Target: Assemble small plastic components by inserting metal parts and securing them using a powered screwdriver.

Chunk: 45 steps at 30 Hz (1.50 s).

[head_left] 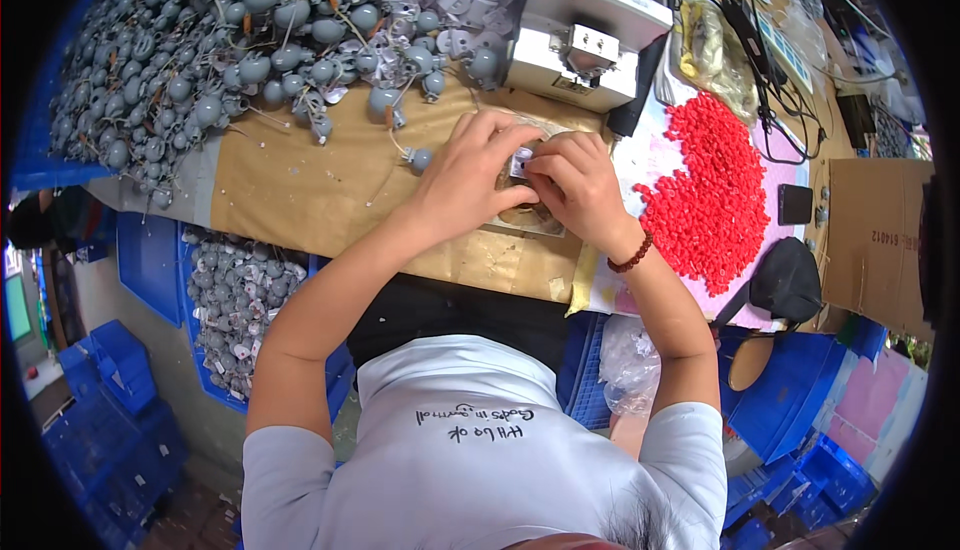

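Observation:
My left hand point(468, 178) and my right hand point(582, 188) meet over the brown-covered table. Between their fingertips sits a small white plastic part point(521, 159), partly covered by the fingers. The right thumb and fingers pinch at its right side. My left fingers curl around its far and left side, with the thumb nearer to me. Beneath the hands lies a flat plate point(540, 222), mostly hidden. A grey rounded part with a wire point(421, 160) rests just left of my left hand.
Grey rounded parts with wires point(200, 80) are heaped at the far left. A white machine point(575, 50) stands beyond my hands. Small red pieces point(705, 195) spread at the right, beside a black pouch point(786, 280) and cardboard box point(875, 240). A filled blue bin point(215, 370) sits below the table.

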Tool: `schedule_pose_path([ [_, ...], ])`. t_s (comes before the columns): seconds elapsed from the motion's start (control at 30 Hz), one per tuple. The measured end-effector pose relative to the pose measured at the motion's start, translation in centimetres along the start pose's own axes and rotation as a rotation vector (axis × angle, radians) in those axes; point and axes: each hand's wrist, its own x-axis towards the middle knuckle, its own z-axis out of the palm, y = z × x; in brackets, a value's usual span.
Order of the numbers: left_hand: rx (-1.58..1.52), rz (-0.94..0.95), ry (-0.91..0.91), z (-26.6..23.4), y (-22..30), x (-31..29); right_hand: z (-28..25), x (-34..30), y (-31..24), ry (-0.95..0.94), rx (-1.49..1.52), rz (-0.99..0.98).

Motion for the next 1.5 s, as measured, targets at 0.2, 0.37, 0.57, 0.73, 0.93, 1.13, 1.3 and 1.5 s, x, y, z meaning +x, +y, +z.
schedule_pose_path([
  [0.2,0.316,-0.292,0.359,-4.8,-3.9,-4.8,0.3,-0.5,-0.4,-0.07,-0.123,-0.037],
  [0.37,0.061,-0.521,0.271,-4.3,-6.6,-4.9,0.5,-0.8,-0.4,-0.08,-0.122,-0.007],
  [0.57,-0.189,-0.329,0.379,-4.8,-1.2,-0.7,-0.3,2.4,-3.1,0.077,0.462,0.361],
  [0.73,0.171,0.062,0.241,-4.2,3.4,-1.6,-0.1,6.5,-6.2,-0.005,1.087,0.644],
  [0.93,0.035,0.129,0.365,-4.7,2.8,-6.2,-2.1,4.9,-7.8,-0.187,1.24,0.67],
  [1.13,-0.706,-0.227,-0.071,-4.4,3.5,-6.3,-4.6,5.0,-7.3,-0.259,1.746,0.878],
  [1.3,-1.456,-0.658,-0.173,-4.5,1.6,-6.3,-5.8,3.3,-5.0,-0.269,1.036,0.749],
  [1.5,-1.16,-0.789,-0.102,-2.0,0.4,-6.1,-2.7,0.8,-3.2,-0.269,0.18,0.298],
])
